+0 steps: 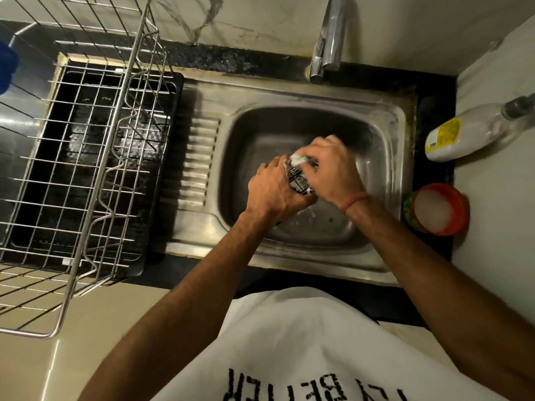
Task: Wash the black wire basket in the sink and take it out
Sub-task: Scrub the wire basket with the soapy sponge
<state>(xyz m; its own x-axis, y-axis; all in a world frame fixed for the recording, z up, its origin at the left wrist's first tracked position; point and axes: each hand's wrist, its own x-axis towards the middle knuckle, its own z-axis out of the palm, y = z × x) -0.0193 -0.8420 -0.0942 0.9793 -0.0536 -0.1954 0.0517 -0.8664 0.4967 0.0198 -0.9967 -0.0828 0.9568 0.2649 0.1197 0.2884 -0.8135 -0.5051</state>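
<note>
We see a person with both forearms bare from the elbow down. The left hand wears nothing on it. Round the wrist of the right hand runs a thin reddish-orange thread bracelet. The torso is covered by a white cloth shirt printed with bold black block letters, which we read upside down and only in part.

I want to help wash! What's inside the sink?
Inside the steel sink, two hands hold a small black wire basket; the right hand pinches a pale sponge. Hands cover most of it.
</note>
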